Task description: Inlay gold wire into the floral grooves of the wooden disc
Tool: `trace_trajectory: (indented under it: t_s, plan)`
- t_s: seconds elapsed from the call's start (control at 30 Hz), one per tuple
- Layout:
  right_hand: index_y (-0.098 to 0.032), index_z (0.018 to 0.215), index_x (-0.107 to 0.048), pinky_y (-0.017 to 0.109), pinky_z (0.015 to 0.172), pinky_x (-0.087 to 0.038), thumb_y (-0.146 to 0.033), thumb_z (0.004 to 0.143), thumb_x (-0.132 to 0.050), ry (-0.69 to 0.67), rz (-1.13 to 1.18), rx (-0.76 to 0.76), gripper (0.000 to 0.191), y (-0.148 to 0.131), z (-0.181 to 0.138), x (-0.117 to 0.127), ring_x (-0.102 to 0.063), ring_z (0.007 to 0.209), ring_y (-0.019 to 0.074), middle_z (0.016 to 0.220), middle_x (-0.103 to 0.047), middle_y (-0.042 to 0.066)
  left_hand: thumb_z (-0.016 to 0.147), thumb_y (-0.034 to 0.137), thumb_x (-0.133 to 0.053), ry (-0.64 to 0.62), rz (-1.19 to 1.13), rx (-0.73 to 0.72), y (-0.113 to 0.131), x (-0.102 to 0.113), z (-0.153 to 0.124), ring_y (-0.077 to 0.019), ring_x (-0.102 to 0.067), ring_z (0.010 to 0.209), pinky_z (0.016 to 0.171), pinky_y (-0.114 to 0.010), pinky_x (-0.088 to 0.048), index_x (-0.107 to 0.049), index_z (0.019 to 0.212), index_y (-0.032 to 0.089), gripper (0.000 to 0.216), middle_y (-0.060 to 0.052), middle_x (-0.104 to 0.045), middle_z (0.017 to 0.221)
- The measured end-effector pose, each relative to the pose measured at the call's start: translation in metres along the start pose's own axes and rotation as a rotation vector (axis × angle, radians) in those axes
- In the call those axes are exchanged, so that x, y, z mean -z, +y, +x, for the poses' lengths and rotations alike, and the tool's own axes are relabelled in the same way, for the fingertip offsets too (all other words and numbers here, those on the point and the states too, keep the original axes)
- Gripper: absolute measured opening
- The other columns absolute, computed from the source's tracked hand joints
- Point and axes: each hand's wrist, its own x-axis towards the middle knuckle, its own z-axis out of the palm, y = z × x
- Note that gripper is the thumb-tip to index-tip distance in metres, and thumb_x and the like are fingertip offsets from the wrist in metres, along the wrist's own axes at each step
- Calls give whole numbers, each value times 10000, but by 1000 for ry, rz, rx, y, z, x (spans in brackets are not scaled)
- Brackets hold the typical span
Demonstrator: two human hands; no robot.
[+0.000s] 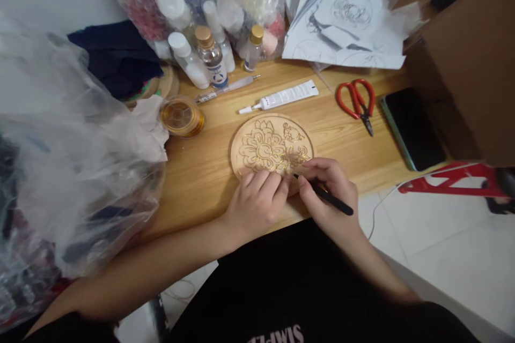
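Note:
A round wooden disc with a gold-outlined flower pattern lies on the wooden table. My left hand rests on the disc's near edge, its fingers curled and pressed down on the wood. My right hand pinches a thin black tool, whose tip touches the pattern at the disc's lower right. The two hands almost touch each other.
A white glue tube, a spool of gold wire, small bottles, red scissors and a dark phone lie behind the disc. Plastic bags crowd the left, paper sketches and a cardboard box the right.

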Motion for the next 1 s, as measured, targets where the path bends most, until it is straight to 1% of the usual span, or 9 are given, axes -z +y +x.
trace_trajectory:
  t_s: [0.17, 0.3, 0.4, 0.53, 0.7, 0.8, 0.9, 1.0]
  plan:
    - [-241, 1022, -525, 202, 553, -509, -185, 825, -601, 8, -94, 44, 218, -1, 2, -4, -637, 619, 102, 756, -683, -44, 957, 133, -450, 20, -7, 4, 0, 0, 0, -180, -474, 682, 607, -320, -297, -640, 948, 94, 194, -26, -556, 694]
    - [-239, 1011, -524, 195, 561, -511, -164, 816, -600, 14, -143, 63, 222, -4, 4, -7, -622, 591, 90, 746, -677, -52, 951, 127, -459, 22, -8, 0, 0, 0, 0, -180, -463, 674, 597, -319, -287, -637, 968, 82, 185, -23, -540, 683]
    - [-235, 1007, -528, 195, 563, -513, -158, 814, -602, 16, -148, 51, 221, -6, 4, -8, -619, 583, 87, 743, -678, -53, 959, 125, -435, 27, 2, -1, 0, 0, 0, -174, -461, 670, 591, -316, -286, -637, 962, 84, 207, -22, -535, 676]
    - [-234, 999, -533, 202, 577, -523, -173, 813, -611, 26, -147, 11, 211, -7, 3, -8, -646, 625, 100, 759, -687, -44, 960, 119, -418, 40, -5, 4, 0, -1, 1, -173, -457, 657, 577, -320, -289, -642, 920, 103, 228, -18, -528, 663]
    - [-236, 976, -534, 207, 550, -502, -201, 826, -614, 40, -149, -15, 173, -7, 3, -8, -627, 592, 100, 726, -666, -46, 956, 127, -436, 42, -2, 10, 0, -1, 1, -166, -466, 661, 577, -314, -283, -639, 916, 102, 208, -16, -528, 663]
    - [-237, 979, -529, 209, 552, -497, -211, 831, -616, 29, -175, -19, 174, -8, 2, -8, -626, 600, 102, 739, -666, -40, 949, 121, -442, 42, -8, 14, -1, -1, 0, -165, -466, 663, 577, -313, -283, -636, 909, 109, 199, -15, -524, 662]
    - [-241, 993, -520, 199, 556, -491, -212, 832, -619, 10, -201, -1, 191, -8, 3, -7, -623, 610, 99, 746, -662, -41, 948, 118, -433, 38, -18, 14, -1, -1, 0, -170, -465, 665, 576, -318, -281, -638, 905, 102, 210, -18, -516, 659]
    - [-243, 1001, -514, 195, 561, -488, -205, 836, -617, -17, -233, 49, 198, -7, 4, -5, -604, 593, 92, 743, -650, -45, 945, 116, -428, 32, -22, 18, 0, -1, 0, -174, -461, 666, 578, -322, -281, -644, 900, 100, 222, -22, -519, 664]
